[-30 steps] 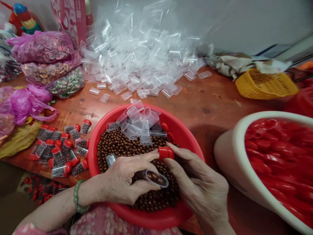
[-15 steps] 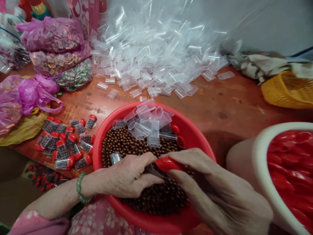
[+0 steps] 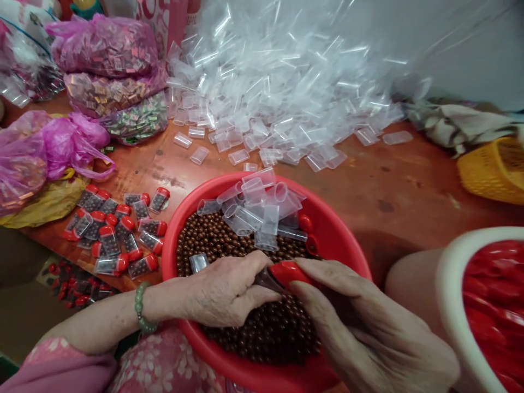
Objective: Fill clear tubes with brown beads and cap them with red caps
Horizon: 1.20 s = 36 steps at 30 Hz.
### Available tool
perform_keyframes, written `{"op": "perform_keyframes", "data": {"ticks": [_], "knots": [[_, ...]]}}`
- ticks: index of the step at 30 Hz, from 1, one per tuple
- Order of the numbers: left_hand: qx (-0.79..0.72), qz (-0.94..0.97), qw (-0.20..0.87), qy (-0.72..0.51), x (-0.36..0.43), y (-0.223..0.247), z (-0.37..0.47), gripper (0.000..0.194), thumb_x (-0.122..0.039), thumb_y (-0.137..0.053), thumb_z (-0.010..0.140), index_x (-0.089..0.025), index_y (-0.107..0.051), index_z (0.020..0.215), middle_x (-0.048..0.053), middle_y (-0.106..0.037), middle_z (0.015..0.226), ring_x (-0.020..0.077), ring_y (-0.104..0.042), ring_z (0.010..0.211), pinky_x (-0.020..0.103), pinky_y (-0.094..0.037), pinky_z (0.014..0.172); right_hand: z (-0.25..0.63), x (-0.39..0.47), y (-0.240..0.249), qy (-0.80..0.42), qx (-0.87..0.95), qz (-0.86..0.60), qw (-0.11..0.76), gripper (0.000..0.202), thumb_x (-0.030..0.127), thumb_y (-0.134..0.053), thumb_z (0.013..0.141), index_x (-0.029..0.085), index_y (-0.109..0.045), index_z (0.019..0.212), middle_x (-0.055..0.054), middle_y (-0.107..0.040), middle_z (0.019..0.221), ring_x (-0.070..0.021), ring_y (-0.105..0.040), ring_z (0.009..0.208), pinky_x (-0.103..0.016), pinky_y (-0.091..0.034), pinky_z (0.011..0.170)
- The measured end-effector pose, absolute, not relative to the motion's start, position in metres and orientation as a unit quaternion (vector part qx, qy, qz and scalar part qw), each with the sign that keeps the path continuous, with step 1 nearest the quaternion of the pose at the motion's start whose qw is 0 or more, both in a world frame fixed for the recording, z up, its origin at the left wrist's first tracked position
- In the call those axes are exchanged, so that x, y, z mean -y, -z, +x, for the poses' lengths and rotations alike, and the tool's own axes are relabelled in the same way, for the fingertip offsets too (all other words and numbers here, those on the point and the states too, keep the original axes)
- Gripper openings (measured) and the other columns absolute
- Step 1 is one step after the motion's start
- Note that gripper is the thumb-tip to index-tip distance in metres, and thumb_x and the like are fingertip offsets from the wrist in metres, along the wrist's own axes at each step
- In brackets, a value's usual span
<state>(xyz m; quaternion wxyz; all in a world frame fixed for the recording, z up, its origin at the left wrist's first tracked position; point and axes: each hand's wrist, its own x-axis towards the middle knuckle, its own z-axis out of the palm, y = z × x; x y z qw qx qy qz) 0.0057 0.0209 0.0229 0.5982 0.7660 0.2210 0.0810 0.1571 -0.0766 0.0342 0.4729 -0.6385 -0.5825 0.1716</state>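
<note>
Over a red basin (image 3: 180,218) of small round brown balls (image 3: 282,335), my two hands meet. My left hand (image 3: 229,286) is closed round a small clear plastic tube (image 3: 267,280) that looks dark inside; most of it is hidden by the fingers. Between thumb and fingers of my right hand (image 3: 368,311) is a red plastic cap (image 3: 289,272), touching the open end of the tube. Clear empty tubes (image 3: 249,213) lie heaped on the balls at the basin's far side, near two loose red caps (image 3: 305,222).
Filled, red-capped containers (image 3: 108,240) lie left of the basin. A large pile of clear tubes (image 3: 262,103) covers the table's back. Pink bags (image 3: 102,49) stand at the left. A pale bucket (image 3: 446,278) of red caps is at the right, below a yellow basket (image 3: 487,169).
The view has shifted slightly, so the scene sits a little further right. The red cap has come closer against the tube's end; both hands keep their hold.
</note>
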Motion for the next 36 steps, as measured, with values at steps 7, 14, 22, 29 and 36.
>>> {"op": "perform_keyframes", "data": {"ticks": [7,14,22,29,36], "knots": [[-0.226,0.758,0.607,-0.074,-0.024,-0.023,0.006,0.014,-0.030,-0.047,0.089,-0.022,-0.037,0.083,0.000,-0.051,0.075,0.0151,-0.048,0.066,0.027,-0.035,0.061,0.152,0.076,-0.028,-0.137,0.579,-0.648,0.476,0.037,0.006,-0.068,0.079,0.030,-0.067,0.106,-0.001,-0.073,0.092,-0.0204,-0.068,0.079,-0.040,-0.059,0.074],[-0.236,0.764,0.597,-0.061,-0.023,-0.020,0.005,0.016,-0.032,-0.048,0.088,-0.022,-0.036,0.082,0.001,-0.051,0.071,0.0162,-0.049,0.063,0.028,-0.032,0.056,0.145,0.072,-0.026,-0.140,0.580,-0.643,0.479,0.035,0.003,-0.068,0.078,0.027,-0.065,0.103,0.000,-0.072,0.091,-0.0178,-0.069,0.079,-0.033,-0.058,0.072],[-0.235,0.684,0.689,-0.046,-0.027,-0.022,0.004,0.011,-0.026,-0.047,0.088,-0.020,-0.039,0.083,0.000,-0.054,0.072,0.0142,-0.053,0.065,0.026,-0.042,0.060,0.164,0.070,-0.025,-0.046,0.760,-0.579,0.293,0.049,0.041,-0.064,0.085,0.014,-0.051,0.125,-0.013,-0.069,0.102,-0.0264,-0.068,0.091,-0.039,-0.058,0.073],[-0.254,0.618,0.739,-0.086,-0.023,-0.017,0.008,0.008,-0.022,-0.053,0.085,-0.017,-0.051,0.091,0.004,-0.061,0.089,0.0170,-0.057,0.082,0.033,-0.050,0.080,0.152,0.057,-0.018,0.108,0.782,-0.568,0.230,0.053,0.034,-0.057,0.086,0.007,-0.043,0.128,-0.014,-0.064,0.091,-0.0261,-0.062,0.079,-0.041,-0.053,0.071],[-0.277,0.570,0.770,-0.072,-0.010,-0.011,0.011,0.010,-0.019,-0.055,0.082,-0.015,-0.054,0.091,0.002,-0.058,0.085,0.0163,-0.054,0.080,0.032,-0.049,0.078,0.156,0.065,-0.014,0.149,0.812,-0.529,0.197,0.049,0.038,-0.054,0.087,-0.002,-0.051,0.114,-0.017,-0.064,0.081,-0.0255,-0.060,0.074,-0.038,-0.051,0.070]]}}
